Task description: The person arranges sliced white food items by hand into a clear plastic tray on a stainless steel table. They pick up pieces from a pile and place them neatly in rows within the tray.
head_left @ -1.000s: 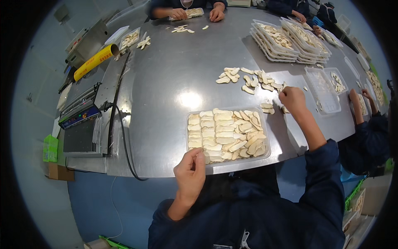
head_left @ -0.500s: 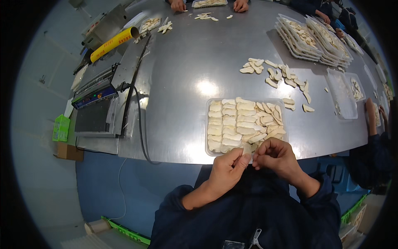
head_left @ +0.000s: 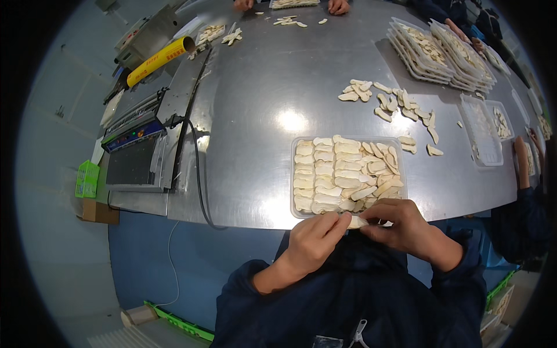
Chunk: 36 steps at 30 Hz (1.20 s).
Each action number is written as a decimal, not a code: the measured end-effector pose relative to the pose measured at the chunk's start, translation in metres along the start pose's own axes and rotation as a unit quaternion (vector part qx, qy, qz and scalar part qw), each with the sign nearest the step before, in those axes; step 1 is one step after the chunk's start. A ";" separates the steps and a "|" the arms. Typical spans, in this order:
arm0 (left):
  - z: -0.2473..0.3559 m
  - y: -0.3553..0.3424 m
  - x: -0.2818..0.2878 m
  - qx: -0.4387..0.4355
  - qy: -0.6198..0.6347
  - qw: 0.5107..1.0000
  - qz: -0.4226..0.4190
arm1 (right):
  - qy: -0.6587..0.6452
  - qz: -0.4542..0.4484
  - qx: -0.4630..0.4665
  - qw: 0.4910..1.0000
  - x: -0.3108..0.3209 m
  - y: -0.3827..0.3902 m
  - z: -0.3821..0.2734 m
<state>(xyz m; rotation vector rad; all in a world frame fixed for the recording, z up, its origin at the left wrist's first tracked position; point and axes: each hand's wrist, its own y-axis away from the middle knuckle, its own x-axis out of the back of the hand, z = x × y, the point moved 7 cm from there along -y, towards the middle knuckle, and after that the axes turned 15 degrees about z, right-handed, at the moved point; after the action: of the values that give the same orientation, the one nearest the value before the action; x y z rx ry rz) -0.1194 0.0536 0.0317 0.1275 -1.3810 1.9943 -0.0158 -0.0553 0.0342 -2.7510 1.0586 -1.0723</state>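
My left hand and my right hand meet in front of the near edge of a clear plastic tray. Between them is a pale cream mushroom slice, pinched at its left end by the left fingers and at its right end by the right thumb and fingers. The tray sits at the table's near edge. Neat columns of overlapping mushroom slices fill its left and middle. Toward the right, slices lie at looser angles. My right fingers partly hide the tray's near right corner.
Loose slices lie beyond the tray on the metal table. Stacked full trays stand far right, near a clear lid-like tray. A sealing machine with a black cord and a yellow tube are left. Other people's hands work opposite.
My right hand has shifted slightly right and down, its fingers now stretched along the slice. The slice between my hands shows more plainly. The whole view has shifted slightly.
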 end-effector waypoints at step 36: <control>-0.144 0.043 0.047 0.379 -0.068 0.902 0.198 | 0.237 0.242 -0.292 0.894 0.141 0.012 0.182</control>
<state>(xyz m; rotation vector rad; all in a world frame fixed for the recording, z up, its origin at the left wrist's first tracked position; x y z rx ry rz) -0.1378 0.1908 -0.0428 0.3622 -0.6547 2.8288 0.1625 -0.1898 -0.0240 -2.3476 2.3175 -1.5619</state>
